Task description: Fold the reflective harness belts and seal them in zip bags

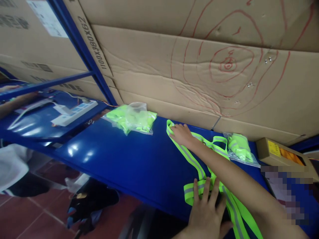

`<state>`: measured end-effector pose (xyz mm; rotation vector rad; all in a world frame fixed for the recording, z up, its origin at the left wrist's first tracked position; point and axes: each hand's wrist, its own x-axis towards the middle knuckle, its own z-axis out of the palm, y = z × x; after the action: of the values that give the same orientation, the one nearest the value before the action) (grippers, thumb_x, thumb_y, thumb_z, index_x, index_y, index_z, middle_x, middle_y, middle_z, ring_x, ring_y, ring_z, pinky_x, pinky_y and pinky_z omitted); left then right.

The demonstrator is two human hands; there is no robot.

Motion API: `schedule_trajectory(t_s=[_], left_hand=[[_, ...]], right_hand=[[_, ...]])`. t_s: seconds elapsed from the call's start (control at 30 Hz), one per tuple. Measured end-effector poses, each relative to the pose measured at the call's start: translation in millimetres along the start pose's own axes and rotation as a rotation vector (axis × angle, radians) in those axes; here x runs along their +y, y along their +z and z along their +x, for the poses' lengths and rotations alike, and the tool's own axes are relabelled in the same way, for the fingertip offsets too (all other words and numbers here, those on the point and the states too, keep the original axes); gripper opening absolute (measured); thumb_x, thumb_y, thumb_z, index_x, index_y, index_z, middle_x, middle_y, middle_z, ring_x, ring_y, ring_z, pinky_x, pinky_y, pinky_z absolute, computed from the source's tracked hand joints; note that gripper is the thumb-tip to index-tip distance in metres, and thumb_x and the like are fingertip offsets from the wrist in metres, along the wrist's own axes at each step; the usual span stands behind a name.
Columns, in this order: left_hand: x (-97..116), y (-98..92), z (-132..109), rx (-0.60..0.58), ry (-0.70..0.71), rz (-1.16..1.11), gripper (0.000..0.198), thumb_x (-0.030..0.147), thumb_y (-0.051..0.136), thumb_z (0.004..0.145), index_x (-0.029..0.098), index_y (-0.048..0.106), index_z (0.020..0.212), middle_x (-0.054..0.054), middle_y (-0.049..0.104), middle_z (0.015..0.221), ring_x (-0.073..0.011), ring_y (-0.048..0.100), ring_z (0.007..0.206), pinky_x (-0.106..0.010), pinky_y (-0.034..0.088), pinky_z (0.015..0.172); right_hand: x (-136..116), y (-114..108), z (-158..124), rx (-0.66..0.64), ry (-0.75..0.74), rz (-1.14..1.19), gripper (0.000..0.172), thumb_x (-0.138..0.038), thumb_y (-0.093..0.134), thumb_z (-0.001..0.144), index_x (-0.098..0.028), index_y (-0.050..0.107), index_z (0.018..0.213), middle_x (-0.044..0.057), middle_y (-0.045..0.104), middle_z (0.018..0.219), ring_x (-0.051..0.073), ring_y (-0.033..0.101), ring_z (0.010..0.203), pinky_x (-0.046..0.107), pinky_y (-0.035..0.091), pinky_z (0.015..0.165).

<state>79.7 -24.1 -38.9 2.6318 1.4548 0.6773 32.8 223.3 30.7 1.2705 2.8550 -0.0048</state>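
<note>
A neon yellow-green reflective strap vest [190,158] with a grey stripe lies loosely spread on the blue table [119,159]. My right hand [181,134] reaches across to its far looped end, with fingers curled around the strap. Closer to me, my left hand [206,207] rests palm down, fingers spread over the near part of the straps. Part of the vest is hidden under my right forearm. Just beyond that forearm is a clear plastic bag [240,147] holding folded yellow-green material.
Another bag of yellow-green vests [132,116] lies at the table's back edge. A cardboard wall [149,76] with red rings stands behind. A small open carton [281,156] sits at right. Left are a power strip [77,113], a blue frame [82,49] and another person's arm [20,101].
</note>
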Motion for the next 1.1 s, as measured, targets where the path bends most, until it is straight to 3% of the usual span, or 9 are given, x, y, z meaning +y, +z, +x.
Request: schedule_trajectory(t_s=[0.1,0.23,0.3,0.4,0.47,0.57,0.77,0.93,1.1], left_hand=[[1,1.9,1,0.028,0.000,0.005,0.066,0.066,0.044,0.099,0.022,0.053,0.147,-0.014,0.033,0.168,-0.0412,0.038,0.150,-0.074,0.043,0.109],[-1,1.2,-4,0.052,-0.001,0.013,0.066,0.069,0.046,0.097,0.024,0.056,0.144,-0.013,0.026,0.170,-0.0409,0.038,0.149,-0.070,0.043,0.109],[-4,1.7,-8,0.063,0.018,0.023,0.067,0.070,0.046,0.096,0.024,0.055,0.144,-0.015,0.024,0.171,-0.0408,0.038,0.149,-0.069,0.040,0.112],[-7,4.2,-14,0.069,0.048,0.047,0.067,0.068,0.045,0.098,0.024,0.052,0.147,-0.015,0.021,0.171,-0.0402,0.036,0.150,-0.069,0.031,0.117],[-8,6.1,-16,0.079,0.050,0.066,0.065,0.067,0.044,0.098,0.024,0.051,0.147,-0.015,0.020,0.172,-0.0399,0.036,0.150,-0.069,0.026,0.119],[-8,8.1,-18,0.099,0.046,0.092,0.065,0.067,0.046,0.097,0.025,0.052,0.146,-0.015,0.023,0.171,-0.0391,0.037,0.149,-0.068,0.024,0.119],[-5,10.7,-20,0.122,0.029,0.122,0.063,0.065,0.046,0.097,0.023,0.055,0.143,-0.015,0.027,0.170,-0.0376,0.040,0.147,-0.064,0.030,0.117],[-7,8.9,-21,0.155,0.030,0.059,0.063,0.063,0.052,0.095,0.022,0.054,0.143,-0.018,0.031,0.167,-0.0383,0.038,0.149,-0.064,0.028,0.119],[-22,-24.7,-18,0.234,0.044,-0.164,0.046,0.060,0.054,0.097,0.028,0.064,0.129,-0.009,0.056,0.150,-0.0294,0.050,0.141,-0.056,0.027,0.124]], right_hand=[[-7,5,2,-0.037,-0.111,0.056,0.036,-0.042,0.049,0.107,-0.019,0.065,0.131,0.011,0.066,0.132,0.026,0.061,0.124,0.045,0.048,0.105],[22,-12,-3,-0.085,-0.188,0.108,0.035,-0.038,0.040,0.111,-0.030,0.064,0.136,0.002,0.065,0.141,0.016,0.058,0.131,0.028,0.044,0.106],[44,-22,-13,-0.074,-0.118,0.094,0.037,-0.034,0.039,0.111,-0.029,0.060,0.141,0.003,0.062,0.145,0.017,0.056,0.134,0.030,0.042,0.109],[70,-28,-28,-0.083,0.065,0.023,0.041,-0.040,0.054,0.105,-0.020,0.059,0.140,0.012,0.063,0.141,0.027,0.059,0.130,0.045,0.045,0.110],[78,-25,-32,-0.127,0.161,-0.026,0.044,-0.044,0.064,0.100,-0.018,0.061,0.135,0.013,0.064,0.135,0.029,0.064,0.121,0.051,0.051,0.103],[79,-18,-28,-0.161,0.254,-0.088,0.036,-0.040,0.066,0.100,-0.017,0.064,0.127,0.010,0.065,0.127,0.024,0.067,0.108,0.046,0.058,0.093],[77,-21,-12,0.077,0.386,-0.241,0.040,-0.032,0.058,0.104,-0.015,0.055,0.139,0.016,0.061,0.132,0.026,0.066,0.107,0.044,0.056,0.090],[83,-14,-16,0.115,0.254,-0.290,0.037,-0.013,0.043,0.102,-0.014,0.055,0.137,0.025,0.055,0.138,0.032,0.061,0.116,0.044,0.049,0.092],[97,0,-22,0.048,0.117,-0.265,0.031,-0.035,0.063,0.101,-0.016,0.064,0.125,0.012,0.062,0.133,0.028,0.059,0.122,0.052,0.047,0.106]])
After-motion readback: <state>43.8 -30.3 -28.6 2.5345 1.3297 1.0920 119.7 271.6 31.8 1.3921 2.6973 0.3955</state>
